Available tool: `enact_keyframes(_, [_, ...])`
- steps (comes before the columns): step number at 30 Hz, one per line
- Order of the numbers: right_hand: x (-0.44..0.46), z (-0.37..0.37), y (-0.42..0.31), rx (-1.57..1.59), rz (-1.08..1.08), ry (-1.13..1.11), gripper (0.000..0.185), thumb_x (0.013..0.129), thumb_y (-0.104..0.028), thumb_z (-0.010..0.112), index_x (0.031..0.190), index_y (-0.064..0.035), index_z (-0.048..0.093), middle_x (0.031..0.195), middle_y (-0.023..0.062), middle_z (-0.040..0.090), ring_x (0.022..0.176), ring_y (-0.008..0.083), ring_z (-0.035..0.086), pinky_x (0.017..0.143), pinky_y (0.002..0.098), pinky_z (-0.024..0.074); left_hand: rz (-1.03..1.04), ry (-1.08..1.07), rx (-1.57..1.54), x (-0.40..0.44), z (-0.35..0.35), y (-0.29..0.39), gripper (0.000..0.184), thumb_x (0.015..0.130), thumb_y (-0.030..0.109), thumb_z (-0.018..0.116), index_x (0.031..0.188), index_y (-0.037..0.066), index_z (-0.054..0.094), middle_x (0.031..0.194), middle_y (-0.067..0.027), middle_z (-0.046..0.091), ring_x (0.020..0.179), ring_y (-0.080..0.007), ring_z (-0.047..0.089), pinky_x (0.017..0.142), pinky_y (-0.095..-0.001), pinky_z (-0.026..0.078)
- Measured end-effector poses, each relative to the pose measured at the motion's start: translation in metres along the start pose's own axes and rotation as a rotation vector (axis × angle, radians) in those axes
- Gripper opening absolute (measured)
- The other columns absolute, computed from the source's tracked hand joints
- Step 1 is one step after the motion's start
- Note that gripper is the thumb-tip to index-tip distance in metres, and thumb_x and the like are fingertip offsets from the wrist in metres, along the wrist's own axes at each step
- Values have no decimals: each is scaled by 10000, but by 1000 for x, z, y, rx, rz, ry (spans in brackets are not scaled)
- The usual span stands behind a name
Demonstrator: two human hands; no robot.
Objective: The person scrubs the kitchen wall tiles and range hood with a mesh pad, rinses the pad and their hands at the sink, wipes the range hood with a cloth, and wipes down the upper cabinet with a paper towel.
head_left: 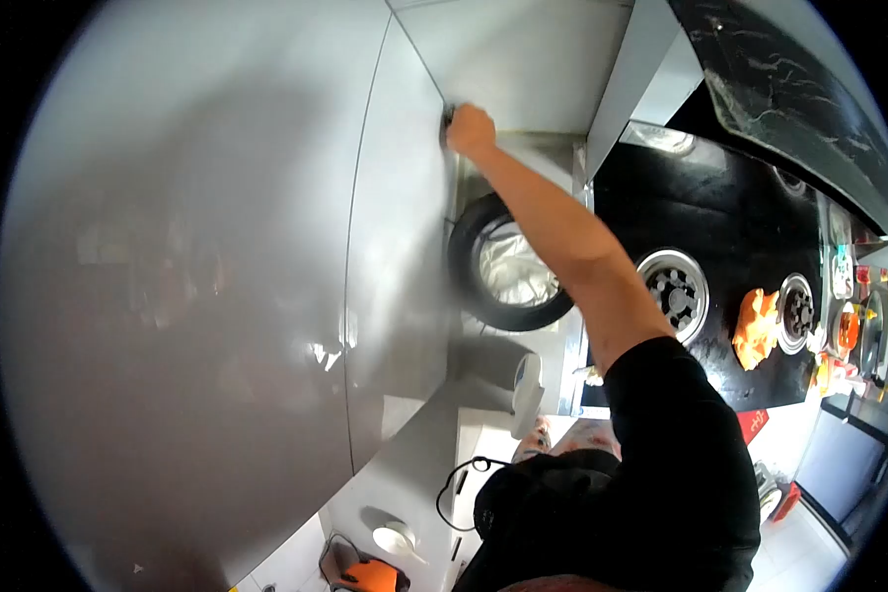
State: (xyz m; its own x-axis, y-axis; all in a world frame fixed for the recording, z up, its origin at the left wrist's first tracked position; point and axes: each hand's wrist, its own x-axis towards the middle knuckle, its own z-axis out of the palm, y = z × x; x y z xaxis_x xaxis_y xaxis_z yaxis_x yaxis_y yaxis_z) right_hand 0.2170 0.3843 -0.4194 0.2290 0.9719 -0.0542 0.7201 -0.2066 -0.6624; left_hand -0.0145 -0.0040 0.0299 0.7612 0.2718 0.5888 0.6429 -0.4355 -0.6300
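My right arm, in a black short sleeve, stretches away across the view. At its end my right hand [472, 130] is closed against the corner where the pale wall panels [405, 178] meet. A small dark thing [449, 116] shows at the edge of the fist; its kind is too small to make out. Below the hand, partly behind my forearm, stands a round black-rimmed bin [469, 261] with a crumpled whitish liner [513, 268] inside. My left hand is out of sight.
To the right lies a black stove top [701, 212] with round burners [673, 296] and a crumpled orange cloth [757, 331]. A dark range hood [799, 109] overhangs it. Near my body are a white handled object [528, 390] and a white dipper-like thing [395, 538].
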Motion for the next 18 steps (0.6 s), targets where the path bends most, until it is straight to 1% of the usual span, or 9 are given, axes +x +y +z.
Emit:
enact_keyframes(3, [8,4,-1,121,146,-6,217,821,-126,637,977,11,701,1057,192,715,1034,384,689,904,431,562,6,4,12,-2,-2,-4,414,1072,197,400,710,38,521,627,-80,550,444,-166,523,342,-293,426])
enact_keyframes(4, [3,-10,-6,244,81,121,183,825,-128,643,882,34,704,979,191,725,937,362,707,828,417,570,11,7,19,-2,-2,-5,412,1071,193,402,708,38,520,626,-81,553,443,-167,525,343,-293,430])
enact_keyframes(6, [50,-15,-14,832,92,58,108,863,-2,653,772,57,643,802,167,669,708,277,672,624,393,541,16,22,35,-4,-4,-9,408,1068,185,406,704,38,519,624,-83,560,440,-169,528,344,-295,437])
enact_keyframes(7, [38,-43,-43,922,24,175,159,875,18,692,739,45,613,749,103,624,622,203,600,548,359,503,17,23,35,-5,-5,-13,407,1067,181,408,702,38,518,623,-83,563,438,-169,530,344,-296,440])
enact_keyframes(9, [0,-123,-101,1407,-32,206,160,877,-1,714,751,38,624,754,91,633,632,188,601,569,336,509,15,24,16,-7,-10,-16,403,1064,174,412,699,38,516,620,-85,570,435,-171,534,345,-298,447])
enact_keyframes(10, [0,-142,-120,1425,-112,257,143,882,5,707,767,57,639,735,86,623,651,183,604,580,325,510,30,-2,-53,-8,-12,-17,404,1061,174,420,690,39,511,610,-88,568,436,-175,534,348,-301,450])
enact_keyframes(13, [-13,-175,-134,675,-428,740,63,861,-79,698,862,-16,706,768,120,691,655,264,636,642,384,532,38,-11,-68,-9,-13,-16,413,1055,176,429,670,44,500,588,-86,552,429,-180,519,349,-308,435])
enact_keyframes(15, [-11,-164,-102,521,-529,948,74,818,-111,702,863,-62,734,882,143,720,732,342,680,715,396,546,43,6,19,-9,-14,-13,421,1053,179,430,658,48,494,576,-81,539,422,-181,502,347,-310,416])
enact_keyframes(18, [-20,-119,-20,239,-262,783,111,844,-172,668,890,-88,726,896,134,727,788,342,694,747,404,568,48,15,81,-15,-17,-15,433,1049,183,432,640,54,486,558,-74,519,411,-182,478,345,-313,389])
